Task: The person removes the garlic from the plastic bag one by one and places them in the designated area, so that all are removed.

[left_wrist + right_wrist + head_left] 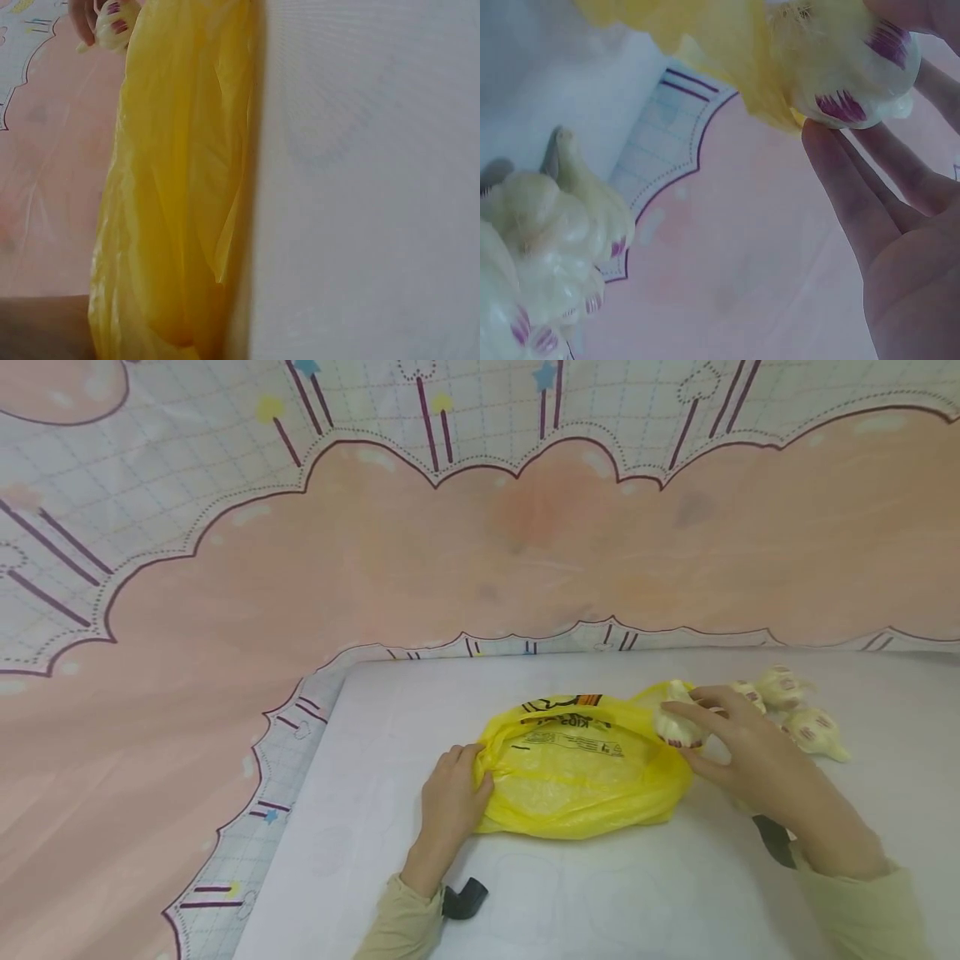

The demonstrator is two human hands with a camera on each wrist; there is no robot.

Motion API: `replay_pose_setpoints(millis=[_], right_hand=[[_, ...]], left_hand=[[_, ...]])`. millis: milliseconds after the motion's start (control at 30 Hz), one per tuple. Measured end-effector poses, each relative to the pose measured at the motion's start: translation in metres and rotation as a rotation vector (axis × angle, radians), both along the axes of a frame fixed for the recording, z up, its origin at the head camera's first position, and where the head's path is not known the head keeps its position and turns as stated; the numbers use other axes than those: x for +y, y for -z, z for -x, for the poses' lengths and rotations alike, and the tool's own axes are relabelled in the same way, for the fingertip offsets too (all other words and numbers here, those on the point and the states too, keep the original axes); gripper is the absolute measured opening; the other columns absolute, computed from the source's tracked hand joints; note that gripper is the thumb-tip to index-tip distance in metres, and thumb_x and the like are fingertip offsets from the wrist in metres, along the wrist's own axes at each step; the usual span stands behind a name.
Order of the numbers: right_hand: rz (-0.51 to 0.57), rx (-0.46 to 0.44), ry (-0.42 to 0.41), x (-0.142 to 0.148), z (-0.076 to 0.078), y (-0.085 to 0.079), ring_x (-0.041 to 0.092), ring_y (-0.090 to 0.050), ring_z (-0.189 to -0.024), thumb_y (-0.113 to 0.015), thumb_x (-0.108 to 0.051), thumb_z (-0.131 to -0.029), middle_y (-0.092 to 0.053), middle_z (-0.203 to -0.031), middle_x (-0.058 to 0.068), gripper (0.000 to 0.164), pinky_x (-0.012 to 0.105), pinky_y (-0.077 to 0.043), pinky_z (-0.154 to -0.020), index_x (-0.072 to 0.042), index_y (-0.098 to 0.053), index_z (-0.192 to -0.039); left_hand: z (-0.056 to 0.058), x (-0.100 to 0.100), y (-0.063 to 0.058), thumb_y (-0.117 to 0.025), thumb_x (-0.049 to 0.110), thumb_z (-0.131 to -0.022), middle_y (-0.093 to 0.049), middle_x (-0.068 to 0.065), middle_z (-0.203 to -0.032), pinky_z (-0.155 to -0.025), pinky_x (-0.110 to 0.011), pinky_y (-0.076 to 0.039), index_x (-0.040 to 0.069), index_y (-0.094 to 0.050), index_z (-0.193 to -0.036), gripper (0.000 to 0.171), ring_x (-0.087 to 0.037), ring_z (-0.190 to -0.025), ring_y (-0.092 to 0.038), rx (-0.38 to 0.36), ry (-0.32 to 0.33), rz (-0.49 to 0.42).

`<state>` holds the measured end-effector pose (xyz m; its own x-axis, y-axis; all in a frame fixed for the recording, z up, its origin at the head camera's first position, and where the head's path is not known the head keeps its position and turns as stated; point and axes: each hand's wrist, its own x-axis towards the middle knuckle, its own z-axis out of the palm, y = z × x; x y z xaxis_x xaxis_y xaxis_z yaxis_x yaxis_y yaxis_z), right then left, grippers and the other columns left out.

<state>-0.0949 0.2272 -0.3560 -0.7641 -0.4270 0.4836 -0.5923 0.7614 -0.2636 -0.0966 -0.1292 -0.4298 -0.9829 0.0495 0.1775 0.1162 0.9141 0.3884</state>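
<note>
A yellow plastic bag [577, 814] with dark print lies on the white table, its mouth spread wide. My left hand [452, 793] grips the bag's left edge, with the thumb at the opening. In the left wrist view the bag's side [172, 187] fills the middle. Over the bag's right rim, my right hand [738, 747] holds a garlic bulb [678, 727] between thumb and fingers. Up close in the right wrist view, that bulb [840, 67] shows purple marks and lies against the yellow plastic. Several more garlic bulbs [813, 732] sit beyond my right hand.
The white table [375, 727] meets a pink and white patterned cloth [480, 560] at its back and left. Black camera mounts [465, 899] show at both wrists. The loose bulbs [536, 247] are clustered at the table's right.
</note>
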Motion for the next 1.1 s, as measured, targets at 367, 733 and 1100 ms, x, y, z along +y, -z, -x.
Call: replay_pose_setpoints(millis=[367,733,1100], right_hand=[[0.017,0.075,-0.028,0.022,0.000,-0.005,0.037,-0.061,-0.100,-0.079,-0.008,-0.074,-0.059,-0.120,0.022,0.055,0.049,-0.055,-0.066,-0.012,-0.065,-0.127],[0.037,0.111,-0.023,0.036,0.000,-0.003,0.040,-0.056,-0.107,-0.042,-0.060,-0.097,-0.059,-0.119,0.022,0.061,0.032,-0.049,-0.093,-0.010,-0.068,-0.122],[0.049,0.140,-0.015,0.048,0.002,0.003,0.036,-0.055,-0.102,-0.035,-0.067,-0.095,-0.060,-0.112,0.020,0.074,0.005,-0.029,-0.096,-0.006,-0.069,-0.119]], left_hand=[[0.000,0.001,0.001,-0.068,0.022,-0.090,-0.066,-0.010,-0.114,-0.083,-0.044,-0.056,0.007,-0.063,-0.126,0.039,-0.027,-0.104,-0.062,-0.010,-0.006,0.002],[-0.001,0.001,0.002,-0.068,0.021,-0.090,-0.066,-0.010,-0.114,-0.082,-0.044,-0.056,0.007,-0.064,-0.126,0.039,-0.028,-0.104,-0.063,0.000,-0.013,0.002],[0.000,0.001,0.002,-0.069,0.020,-0.089,-0.066,-0.011,-0.113,-0.080,-0.043,-0.056,0.007,-0.065,-0.124,0.038,-0.028,-0.101,-0.063,0.023,-0.006,0.001]])
